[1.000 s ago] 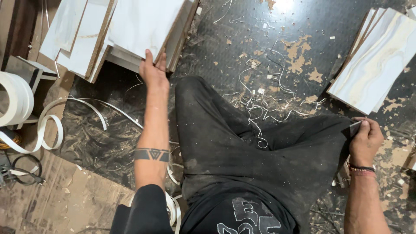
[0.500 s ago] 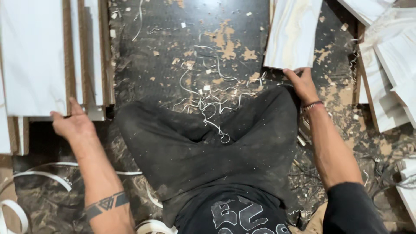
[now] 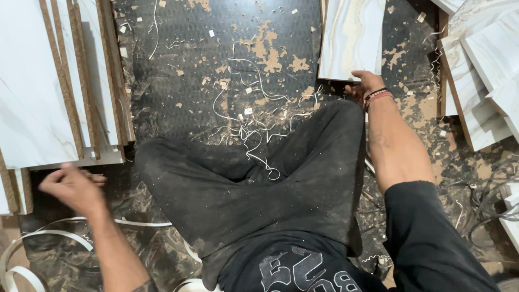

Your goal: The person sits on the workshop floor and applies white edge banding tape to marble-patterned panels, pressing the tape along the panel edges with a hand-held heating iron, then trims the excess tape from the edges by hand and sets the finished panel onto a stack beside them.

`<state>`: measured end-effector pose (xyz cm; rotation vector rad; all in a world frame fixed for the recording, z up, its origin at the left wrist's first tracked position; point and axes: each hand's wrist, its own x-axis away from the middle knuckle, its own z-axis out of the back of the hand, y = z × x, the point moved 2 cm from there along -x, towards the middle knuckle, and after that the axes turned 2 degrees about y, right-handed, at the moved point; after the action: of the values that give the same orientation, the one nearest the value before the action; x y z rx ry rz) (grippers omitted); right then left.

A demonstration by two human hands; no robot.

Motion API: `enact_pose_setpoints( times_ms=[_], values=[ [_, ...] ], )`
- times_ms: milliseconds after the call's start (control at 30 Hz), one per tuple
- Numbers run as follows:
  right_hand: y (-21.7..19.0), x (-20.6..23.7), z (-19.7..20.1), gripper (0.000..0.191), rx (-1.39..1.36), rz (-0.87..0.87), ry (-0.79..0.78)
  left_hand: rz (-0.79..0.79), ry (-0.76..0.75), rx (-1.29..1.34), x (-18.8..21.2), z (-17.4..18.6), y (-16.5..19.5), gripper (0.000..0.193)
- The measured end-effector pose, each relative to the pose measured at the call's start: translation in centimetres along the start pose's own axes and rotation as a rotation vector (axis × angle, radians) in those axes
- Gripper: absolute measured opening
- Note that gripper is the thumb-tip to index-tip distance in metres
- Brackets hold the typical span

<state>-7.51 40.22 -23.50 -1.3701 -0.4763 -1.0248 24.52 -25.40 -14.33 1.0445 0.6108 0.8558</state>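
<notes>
I sit cross-legged on a dark, dusty floor in black trousers. My right hand [image 3: 363, 84] rests on the near edge of a white marble-patterned board [image 3: 351, 38] lying flat beyond my right knee, its fingers curled over that edge. My left hand [image 3: 73, 186] is blurred and hovers just below the near end of a stack of white laminated boards [image 3: 48, 92] with brown chipboard edges at the left. It holds nothing and its fingers are loosely apart. Thin white edge-banding shavings [image 3: 248, 116] lie on the floor and over my legs.
More white boards [image 3: 486, 70] are piled at the right. Coils of white edge-band strip [image 3: 32, 243] lie at the lower left. Dark cables [image 3: 486, 200] run along the floor at the right. Sawdust patches dot the floor ahead.
My left hand has come off the stack of boards and dropped toward me. My right hand has stayed at the near edge of the marble board while the view has shifted.
</notes>
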Motion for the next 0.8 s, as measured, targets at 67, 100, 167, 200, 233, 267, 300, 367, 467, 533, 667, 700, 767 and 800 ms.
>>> enact_pose_setpoints(
  times_ms=[67,100,167,200,233,267,300,367,467,533,667,700,767,800],
  values=[
    [-0.3,0.0,0.1,0.038,-0.048,0.003,-0.002,0.018,-0.084,0.096,2.1,-2.0,-0.1,0.026],
    [-0.5,0.1,0.0,0.041,-0.056,-0.003,0.012,0.012,-0.132,0.143,3.1,-3.3,-0.1,0.028],
    [-0.8,0.2,0.1,0.056,-0.095,0.012,0.161,0.121,-0.153,0.205,5.2,-5.8,0.0,0.026],
    [-1.0,0.3,0.3,0.069,-0.125,0.038,0.292,0.069,-0.178,0.19,6.3,-6.9,0.3,0.025],
    [-1.1,0.5,0.6,0.083,-0.158,0.067,0.422,0.015,-0.203,0.174,7.1,-7.9,0.8,0.024],
    [-1.4,0.6,0.9,0.086,-0.18,0.107,0.434,0.019,-0.218,0.201,7.6,-8.7,1.2,0.024],
    [-1.5,0.8,1.3,0.089,-0.2,0.147,0.445,0.025,-0.233,0.226,8.1,-9.3,1.7,0.024],
    [-1.8,1.4,2.7,0.088,-0.164,0.283,0.509,0.03,-0.286,0.224,9.2,-10.2,2.5,0.023],
    [-3.5,2.9,4.7,0.076,-0.163,0.659,0.501,0.018,-0.371,0.177,10.5,-12.2,3.4,0.024],
    [-4.5,4.0,5.7,0.069,-0.222,0.863,0.435,0.043,-0.429,0.147,11.8,-13.4,3.9,0.026],
    [-8.9,9.8,6.7,0.062,0.023,1.401,0.473,-0.119,-0.543,-0.077,14.7,-15.6,6.1,0.027],
    [-9.9,12.0,6.3,0.055,0.165,1.746,0.419,-0.132,-0.582,-0.105,15.2,-16.2,6.8,0.029],
    [-11.6,15.4,5.8,0.04,0.307,1.737,0.314,-0.196,-0.625,-0.129,16.3,-16.8,8.3,0.03],
    [-12.2,17.2,5.8,0.032,0.344,1.743,0.276,-0.25,-0.633,-0.122,16.8,-17.2,9.0,0.03]
  ],
)
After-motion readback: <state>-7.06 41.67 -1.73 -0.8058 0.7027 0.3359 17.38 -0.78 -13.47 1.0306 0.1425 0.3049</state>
